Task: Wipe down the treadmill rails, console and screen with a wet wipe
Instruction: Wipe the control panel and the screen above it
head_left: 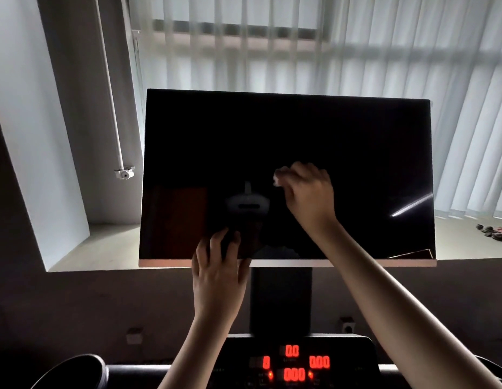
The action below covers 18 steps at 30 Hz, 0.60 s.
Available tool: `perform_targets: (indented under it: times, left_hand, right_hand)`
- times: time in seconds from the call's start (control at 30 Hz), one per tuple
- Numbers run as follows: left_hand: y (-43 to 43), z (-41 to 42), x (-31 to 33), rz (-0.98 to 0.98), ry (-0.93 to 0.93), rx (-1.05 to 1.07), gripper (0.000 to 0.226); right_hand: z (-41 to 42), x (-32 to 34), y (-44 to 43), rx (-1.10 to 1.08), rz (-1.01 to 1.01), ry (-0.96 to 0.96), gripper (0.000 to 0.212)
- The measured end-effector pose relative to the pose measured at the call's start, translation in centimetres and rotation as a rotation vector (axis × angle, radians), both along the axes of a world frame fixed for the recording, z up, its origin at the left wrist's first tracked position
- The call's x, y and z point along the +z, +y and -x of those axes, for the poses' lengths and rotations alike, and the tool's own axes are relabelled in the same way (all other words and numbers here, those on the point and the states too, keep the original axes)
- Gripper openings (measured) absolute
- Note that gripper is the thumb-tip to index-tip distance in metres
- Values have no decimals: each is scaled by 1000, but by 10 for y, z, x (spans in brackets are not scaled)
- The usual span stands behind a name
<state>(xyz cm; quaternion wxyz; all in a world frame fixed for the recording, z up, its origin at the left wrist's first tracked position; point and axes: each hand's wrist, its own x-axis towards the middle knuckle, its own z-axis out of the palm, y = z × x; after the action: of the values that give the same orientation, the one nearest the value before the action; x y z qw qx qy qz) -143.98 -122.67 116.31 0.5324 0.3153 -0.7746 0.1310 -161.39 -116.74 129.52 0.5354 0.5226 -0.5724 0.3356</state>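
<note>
Pinching a small crumpled white wet wipe between curled fingers and thumb, the right hand presses it to the glass of the large flat black screen, a little below the panel's middle and well clear of every edge. The wipe is bunched into a wad and only its left end shows past the fingers. It looks soft, limp and light, so it should follow the surface under gentle pressure and is best held bunched at the fingertips, as it is. The glossy panel looks stiff but fragile, apt to smear and to rock on its mount, so it probably wants bracing at the frame rather than a push on the bare glass. The left hand does that job at the lower edge, left of centre: its fingers are spread and fairly straight, the tips lying on the glass and the palm across the thin pale bottom strip. A black post carries the screen above the dark console, whose red digits are lit. At the console's left end sits a dark rounded rim, perhaps a cup holder; its inside is too dark to tell what, if anything, it holds.
</note>
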Motion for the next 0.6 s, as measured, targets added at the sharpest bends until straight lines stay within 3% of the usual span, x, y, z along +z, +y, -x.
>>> perform_targets:
  times: [0.1,0.23,0.4,0.53,0.6]
  left_hand:
    - [-1,0,1,2,1,5,50]
    - [-1,1,-1,1,-2,7,50]
    - [-1,1,-2,10,-3,20,45]
    - [1,0,-2,12,-10,25,47]
    - [0,0,-1,9,-6,19,45]
  right_hand:
    - [0,13,-5,2,126,-173,14]
    - [-2,3,-7,52,-54,51,21]
    - [5,34,-9,-2,120,-168,16]
    - [-1,26,-16,78,-4,5,19]
    - [7,37,-14,39,0,-19,18]
